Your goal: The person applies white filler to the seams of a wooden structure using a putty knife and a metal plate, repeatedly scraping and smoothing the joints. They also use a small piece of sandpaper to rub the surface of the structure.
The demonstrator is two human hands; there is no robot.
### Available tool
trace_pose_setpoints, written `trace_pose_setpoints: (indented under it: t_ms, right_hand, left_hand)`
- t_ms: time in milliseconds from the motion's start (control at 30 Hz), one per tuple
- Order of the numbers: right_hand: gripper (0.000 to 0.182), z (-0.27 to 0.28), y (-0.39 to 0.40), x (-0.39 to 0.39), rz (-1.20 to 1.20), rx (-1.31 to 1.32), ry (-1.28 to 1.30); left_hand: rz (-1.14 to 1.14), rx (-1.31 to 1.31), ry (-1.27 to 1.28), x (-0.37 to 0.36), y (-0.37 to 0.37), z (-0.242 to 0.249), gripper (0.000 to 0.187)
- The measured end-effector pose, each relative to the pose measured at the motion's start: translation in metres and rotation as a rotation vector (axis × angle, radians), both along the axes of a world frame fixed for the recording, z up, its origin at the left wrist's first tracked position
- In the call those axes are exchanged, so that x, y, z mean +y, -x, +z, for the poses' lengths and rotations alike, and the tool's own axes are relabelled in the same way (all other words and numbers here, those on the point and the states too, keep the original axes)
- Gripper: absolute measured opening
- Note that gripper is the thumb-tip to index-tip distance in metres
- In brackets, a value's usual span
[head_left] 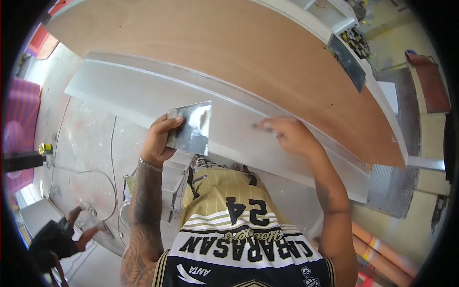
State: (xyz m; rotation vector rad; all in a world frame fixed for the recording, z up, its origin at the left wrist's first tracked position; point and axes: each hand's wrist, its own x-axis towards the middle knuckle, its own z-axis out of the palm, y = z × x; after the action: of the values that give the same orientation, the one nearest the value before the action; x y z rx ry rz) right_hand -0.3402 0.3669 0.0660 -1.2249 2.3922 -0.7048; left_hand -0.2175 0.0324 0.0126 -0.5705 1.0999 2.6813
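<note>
My left hand [162, 136] grips a thin, shiny square metal sheet [191, 126] by its left edge, with the thumb on its face. The sheet is tilted above a long white board [122, 86]. Over that same board is my right hand [289, 136], smeared by motion, with dark marks at its fingers; I cannot tell whether it holds something small. Behind the white board runs a large brown wooden panel [215, 52]. A dark, flat rectangular plate [346, 63] lies on the panel's right part.
A person [62, 239] is at the lower left. Cables [114, 158] trail over the stained floor [88, 131]. A small yellow can [45, 149] is at the left. Orange tubes [382, 248] lie at the lower right, and a metal step frame [174, 184] stands beside my body.
</note>
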Motion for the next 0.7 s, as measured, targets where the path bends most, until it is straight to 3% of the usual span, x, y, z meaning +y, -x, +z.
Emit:
trace_pose_setpoints:
  t_ms: [33, 100, 200, 433, 700]
  right_hand:
    - [0.049, -0.018, 0.013, -0.004, -0.157, -0.060, 0.052]
    - [0.049, -0.031, 0.032, -0.029, -0.339, -0.091, -0.104]
    - [0.042, -0.065, 0.045, -0.065, -0.492, 0.085, -0.131]
    - [0.040, -0.103, 0.056, -0.097, -0.556, 0.158, -0.249]
    - [0.038, -0.121, 0.058, -0.090, -0.551, 0.222, -0.209]
  left_hand:
    - [0.049, 0.024, -0.045, -0.002, -0.002, 0.000, 0.027]
    - [0.064, -0.027, -0.052, -0.005, -0.008, -0.020, 0.029]
    - [0.089, -0.094, -0.105, -0.003, -0.016, -0.037, 0.030]
    - [0.133, -0.162, -0.232, -0.011, -0.021, -0.048, 0.026]
    - [0.111, -0.157, -0.245, -0.023, -0.021, -0.052, 0.029]
